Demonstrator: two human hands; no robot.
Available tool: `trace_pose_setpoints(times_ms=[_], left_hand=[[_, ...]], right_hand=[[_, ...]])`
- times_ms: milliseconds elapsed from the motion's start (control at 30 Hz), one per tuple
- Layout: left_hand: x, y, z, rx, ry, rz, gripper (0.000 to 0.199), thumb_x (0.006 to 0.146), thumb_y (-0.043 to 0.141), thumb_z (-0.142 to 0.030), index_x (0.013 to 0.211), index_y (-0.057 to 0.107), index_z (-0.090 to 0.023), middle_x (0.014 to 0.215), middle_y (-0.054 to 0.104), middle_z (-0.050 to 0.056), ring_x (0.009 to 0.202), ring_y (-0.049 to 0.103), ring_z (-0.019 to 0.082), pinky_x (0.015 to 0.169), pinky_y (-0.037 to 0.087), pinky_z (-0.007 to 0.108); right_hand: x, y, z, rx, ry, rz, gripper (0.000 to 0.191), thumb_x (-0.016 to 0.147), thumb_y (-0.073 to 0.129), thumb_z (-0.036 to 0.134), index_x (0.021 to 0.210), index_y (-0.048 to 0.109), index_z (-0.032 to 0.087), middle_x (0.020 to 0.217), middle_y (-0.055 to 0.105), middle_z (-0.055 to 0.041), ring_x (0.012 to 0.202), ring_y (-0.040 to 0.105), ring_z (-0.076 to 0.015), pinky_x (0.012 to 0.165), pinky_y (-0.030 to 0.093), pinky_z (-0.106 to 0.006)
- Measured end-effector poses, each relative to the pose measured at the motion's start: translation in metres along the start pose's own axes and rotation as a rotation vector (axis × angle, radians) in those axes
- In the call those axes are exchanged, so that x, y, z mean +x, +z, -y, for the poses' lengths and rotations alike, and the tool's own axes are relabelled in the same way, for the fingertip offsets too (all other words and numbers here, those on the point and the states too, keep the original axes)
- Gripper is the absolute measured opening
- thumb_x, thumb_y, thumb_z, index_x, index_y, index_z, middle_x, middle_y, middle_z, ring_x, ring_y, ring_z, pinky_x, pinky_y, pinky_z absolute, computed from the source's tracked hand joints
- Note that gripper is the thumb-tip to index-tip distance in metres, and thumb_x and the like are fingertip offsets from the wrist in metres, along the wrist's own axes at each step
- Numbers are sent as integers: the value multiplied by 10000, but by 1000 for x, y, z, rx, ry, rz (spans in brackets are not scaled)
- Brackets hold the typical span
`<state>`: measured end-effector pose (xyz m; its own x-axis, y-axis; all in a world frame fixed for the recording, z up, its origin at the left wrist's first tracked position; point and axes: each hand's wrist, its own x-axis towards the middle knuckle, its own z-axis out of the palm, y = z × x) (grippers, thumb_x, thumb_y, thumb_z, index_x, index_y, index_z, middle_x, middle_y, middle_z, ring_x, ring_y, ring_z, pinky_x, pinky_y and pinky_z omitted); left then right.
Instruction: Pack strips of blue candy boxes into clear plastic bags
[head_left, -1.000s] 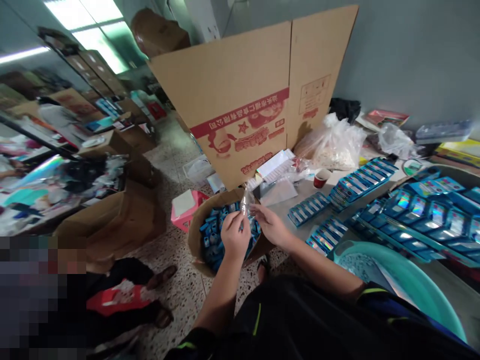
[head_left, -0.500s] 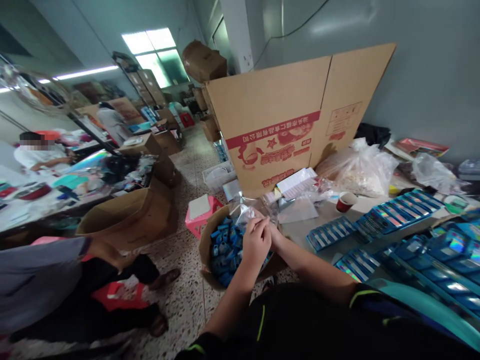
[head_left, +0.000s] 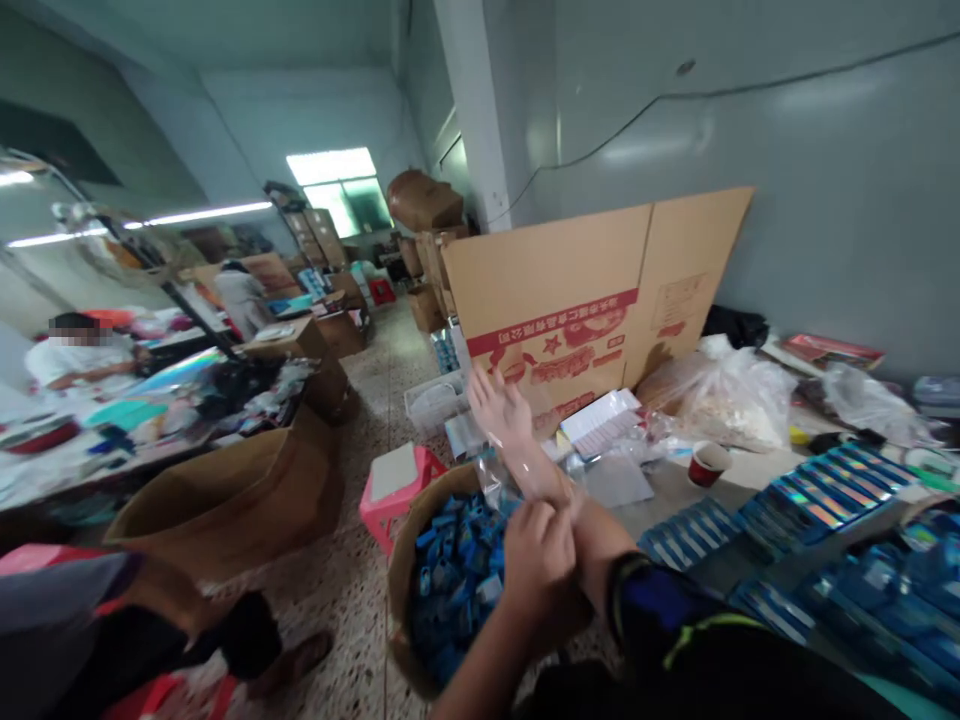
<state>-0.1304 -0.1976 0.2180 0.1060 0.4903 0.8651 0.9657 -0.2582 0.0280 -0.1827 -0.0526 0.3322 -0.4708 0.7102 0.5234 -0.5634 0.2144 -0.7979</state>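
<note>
My right hand [head_left: 499, 405] is stretched out in front of the cardboard sheet, fingers extended and apart. It looks pale and slightly blurred, with clear plastic [head_left: 491, 480], like a thin bag or glove, shining around its wrist and hanging below it. My left hand [head_left: 538, 550] is closed at my right forearm, its fingers pinching the edge of the clear plastic there. Both arms reach over a large cardboard box [head_left: 401, 590] filled with small blue packets [head_left: 457, 560].
A tall printed cardboard sheet [head_left: 555, 270] stands behind the box. Blue display cartons [head_left: 832, 490], a paper cup [head_left: 709, 463] and plastic bags [head_left: 735, 390] lie on the table at right. A pink stool [head_left: 382, 500] stands left; a seated person's leg [head_left: 247, 640] is nearby.
My hands were together over the box. Now my right hand has stretched forward and opened, while my left hand has moved back along the right forearm with the plastic. The view has tilted up.
</note>
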Motion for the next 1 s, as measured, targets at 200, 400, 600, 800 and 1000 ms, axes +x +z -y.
trace_pose_setpoints(times_ms=[200, 400, 600, 800, 1000], left_hand=[[132, -66, 13, -24, 229, -242, 442, 917, 631, -91, 1321, 648, -269, 875, 699, 83, 813, 639, 237, 748, 543, 393], [119, -93, 16, -462, -157, -664, 545, 897, 707, -263, 1418, 576, -354, 1359, 617, 69, 1311, 555, 271, 1108, 486, 455], [104, -53, 78, -1202, -969, -485, 437, 715, 864, -484, 991, 698, -186, 1006, 732, 65, 791, 698, 176, 666, 578, 274], [21, -12, 104, -1070, -1348, -730, 314, 643, 850, -314, 849, 676, -154, 814, 729, 18, 721, 698, 158, 658, 576, 269], [-20, -11, 94, -999, -1350, -597, 397, 659, 877, -401, 901, 693, -146, 887, 726, 45, 766, 705, 175, 713, 601, 324]], right_hand=[[167, 64, 173, 677, -306, 87, 607, 999, -67, 294, 932, 506, 104, 1081, 715, -59, 1040, 695, -37, 954, 496, -356], [116, 94, 207, 945, -155, 544, 401, 1014, 314, 416, 1122, 623, 184, 1121, 748, -36, 1040, 728, -138, 1073, 458, -428], [54, 77, 92, 854, 237, 521, 292, 906, 475, 345, 1123, 620, 215, 1172, 741, -40, 1125, 692, -182, 1156, 427, -423], [-27, 0, -16, 579, 671, 180, 133, 793, 594, 121, 915, 644, 141, 853, 746, -59, 894, 701, -190, 1015, 506, -405], [-65, -54, 22, 723, 405, 301, 367, 937, 513, 270, 1302, 552, 268, 1430, 610, -29, 1302, 589, -152, 1137, 456, -421]])
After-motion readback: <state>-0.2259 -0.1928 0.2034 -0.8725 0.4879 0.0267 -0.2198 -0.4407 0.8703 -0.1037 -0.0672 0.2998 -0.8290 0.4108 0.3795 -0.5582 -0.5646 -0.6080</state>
